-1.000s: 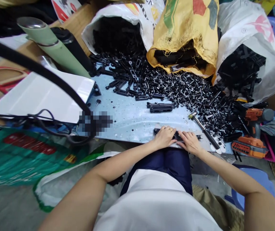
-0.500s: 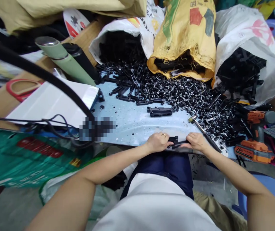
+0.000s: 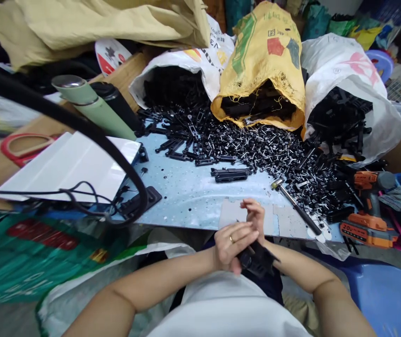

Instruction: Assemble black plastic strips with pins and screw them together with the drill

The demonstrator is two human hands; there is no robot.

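My left hand, with a ring on one finger, is closed on a black plastic part. The part is blurred and tilts across the front of my right wrist, over my lap. Just beyond, my right hand is raised at the table's front edge, its fingers loosely bent and nothing visible between them. The left fingertips overlap the right palm, so what lies between the hands is hidden. A similar black assembled part lies on the blue tabletop ahead.
Many black pins with metal shafts are heaped at the back, before a yellow sack and white sacks. To the right lie a hammer and an orange cordless drill. A black curved arm crosses the left side.
Both hands have left the black parts' earlier place at the table edge. My left hand has come down toward my lap with a black part, and my right hand has turned upward against it.
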